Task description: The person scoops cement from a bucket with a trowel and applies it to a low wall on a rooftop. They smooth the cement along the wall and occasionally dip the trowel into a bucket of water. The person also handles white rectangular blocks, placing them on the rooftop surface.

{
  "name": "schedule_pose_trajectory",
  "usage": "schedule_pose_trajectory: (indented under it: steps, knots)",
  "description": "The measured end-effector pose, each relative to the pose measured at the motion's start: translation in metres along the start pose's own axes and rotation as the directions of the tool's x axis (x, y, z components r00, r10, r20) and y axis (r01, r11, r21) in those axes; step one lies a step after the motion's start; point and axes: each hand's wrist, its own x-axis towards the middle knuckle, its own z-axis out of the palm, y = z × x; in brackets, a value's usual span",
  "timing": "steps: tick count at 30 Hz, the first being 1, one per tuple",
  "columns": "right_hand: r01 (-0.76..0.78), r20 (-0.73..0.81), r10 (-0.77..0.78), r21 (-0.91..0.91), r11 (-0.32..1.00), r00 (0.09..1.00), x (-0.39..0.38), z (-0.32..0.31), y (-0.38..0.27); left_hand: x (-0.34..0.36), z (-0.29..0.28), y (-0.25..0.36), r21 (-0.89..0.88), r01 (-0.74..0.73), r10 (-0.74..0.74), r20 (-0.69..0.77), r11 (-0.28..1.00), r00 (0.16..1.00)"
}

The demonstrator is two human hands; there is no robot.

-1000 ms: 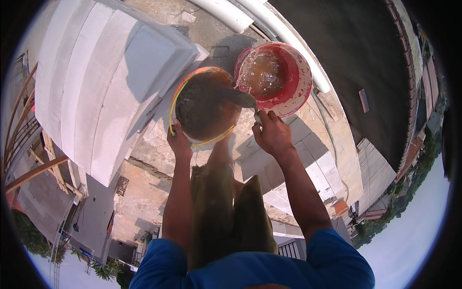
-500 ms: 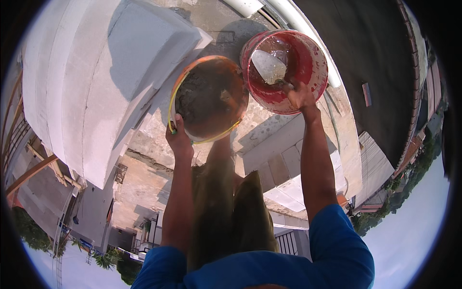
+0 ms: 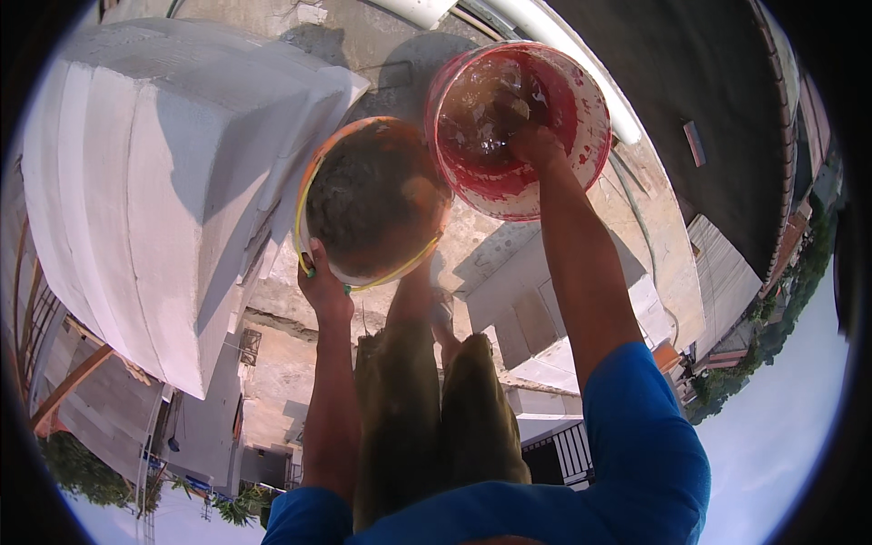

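Observation:
An orange bucket point(image 3: 427, 195) with a yellow handle holds wet grey mortar point(image 3: 350, 200). My left hand point(image 3: 324, 286) is closed on its near left rim, thumb over the edge. Beside it on the right is a red bucket point(image 3: 595, 132), its wall crusted pale and its inside holding murky water point(image 3: 481, 95). Down inside that bucket, my right hand point(image 3: 542, 148) is closed round the handle of a trowel point(image 3: 520, 107). Most of the trowel's blade is hidden in the water, and my fingers are partly in shadow.
A large pale concrete block point(image 3: 118, 173) rises on the left. White pipes point(image 3: 581, 59) run along the edge behind the red bucket, with a dark surface point(image 3: 681, 73) beyond. Pale blocks point(image 3: 536, 322) stand below my right forearm. A thin hose point(image 3: 640, 213) lies to the right.
My right hand has pushed the trowel deeper into the red bucket, so its pale blade has mostly sunk from sight. Both buckets appear a little farther left in view.

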Motion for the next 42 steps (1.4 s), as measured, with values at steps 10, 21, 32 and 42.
schedule_pose_trajectory:
  steps: [10, 21, 32, 42]
  knots:
    - [-0.008, -0.036, 0.095, 0.906, 0.423, 0.995, -0.087, -0.043, -0.032, 0.008, -0.025, -0.006, -0.086, -0.026, 0.031, 0.055, 0.996, 0.998]
    - [0.184, -0.052, -0.178, 0.188, 0.965, 0.983, -0.305, -0.157, -0.189, -0.042, -0.031, 0.022, -0.028, -0.071, 0.07, -0.027, 0.997, 0.997]
    - [0.139, -0.164, -0.12, 0.109, 0.984, 0.979, -0.323, -0.076, -0.258, -0.185, -0.1, 0.061, 0.245, -0.4, 0.334, 0.27, 0.883, 0.903]
    - [0.075, -0.283, 0.003, 0.264, 0.962, 0.959, -0.671, -0.053, -0.265, -0.377, -0.184, 0.097, 0.24, -0.608, 0.335, 0.656, 0.757, 0.676]
